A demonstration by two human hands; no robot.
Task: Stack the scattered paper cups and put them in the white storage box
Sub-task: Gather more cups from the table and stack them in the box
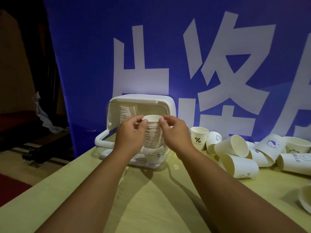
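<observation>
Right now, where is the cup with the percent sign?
In the head view, the percent-sign cup stands upright on the table, right of the white storage box and the right hand, beside the tipped-over cups.

A blue banner (84, 64) with big white characters hangs behind the fingers (168, 118). Below them spreads a pale yellowish table (151, 207). Far to their left — crumpled white cloth (42, 115) and a dark red floor (10, 180).
</observation>
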